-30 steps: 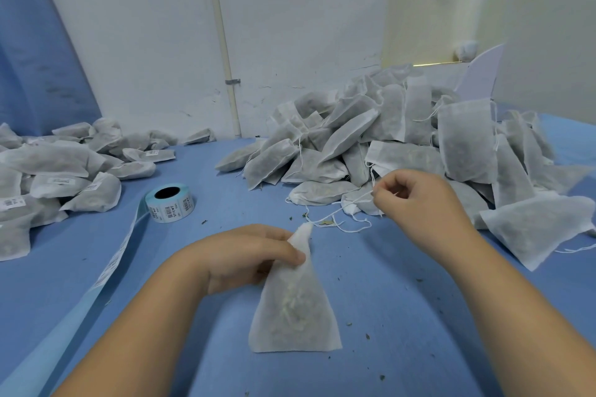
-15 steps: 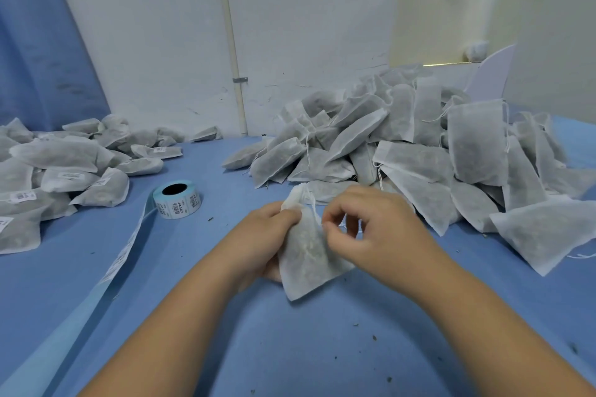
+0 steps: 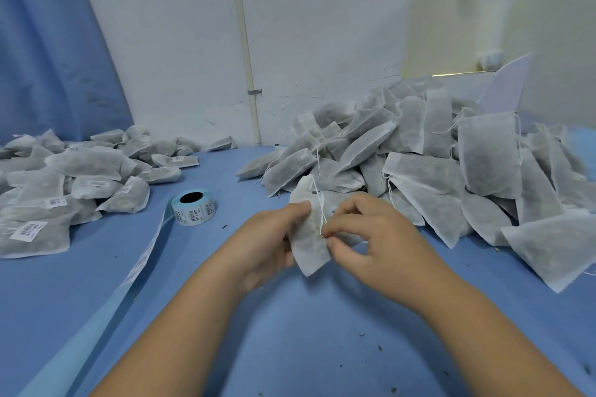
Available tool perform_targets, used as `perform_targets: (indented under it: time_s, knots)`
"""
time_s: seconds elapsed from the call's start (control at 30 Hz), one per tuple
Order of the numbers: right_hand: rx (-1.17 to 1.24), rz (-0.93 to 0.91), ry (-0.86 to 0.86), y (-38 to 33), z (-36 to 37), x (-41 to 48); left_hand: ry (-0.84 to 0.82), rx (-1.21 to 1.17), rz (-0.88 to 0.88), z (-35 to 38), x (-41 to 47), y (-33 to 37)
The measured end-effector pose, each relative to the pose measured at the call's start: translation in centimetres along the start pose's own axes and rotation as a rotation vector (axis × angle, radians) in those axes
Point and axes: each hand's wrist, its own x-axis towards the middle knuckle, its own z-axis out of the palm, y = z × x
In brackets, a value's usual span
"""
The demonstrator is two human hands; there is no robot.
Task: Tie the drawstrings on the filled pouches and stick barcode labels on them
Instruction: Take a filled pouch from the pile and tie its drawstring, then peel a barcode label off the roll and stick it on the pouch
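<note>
Left hand (image 3: 269, 243) grips the filled pouch (image 3: 311, 245) by its side; right hand (image 3: 367, 235) pinches its white drawstring (image 3: 322, 211) just right of that hold

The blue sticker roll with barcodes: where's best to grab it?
Probably pinch the blue roll of barcode labels across its round outer wall from above: it lies flat, hole up, and its loose strip trails toward the near left.

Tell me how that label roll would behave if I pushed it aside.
The label roll lies flat, core hole up, so it would probably slide rather than roll. It looks hollow-cored, so likely light. Its unwound strip trails across the table and would probably drag or twist along.
</note>
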Motion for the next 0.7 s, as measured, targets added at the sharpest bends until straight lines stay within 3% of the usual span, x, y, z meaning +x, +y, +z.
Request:
perform_targets:
  time_s: [0.17,0.4,0.7]
  knots:
    - [0.028,-0.061,0.034,-0.7,-0.3,0.1,-0.109,-0.138,0.095,-0.1,-1.5,0.9]
    - [0.141,-0.117,-0.059,-3.5,1.4,-0.3,-0.027,-0.08,0.103,-2.7,-4.5,2.0]
    - [0.504,0.013,-0.038,-9.1,6.1,0.7,0.31,0.19,0.186,-9.9,-10.0,3.4]
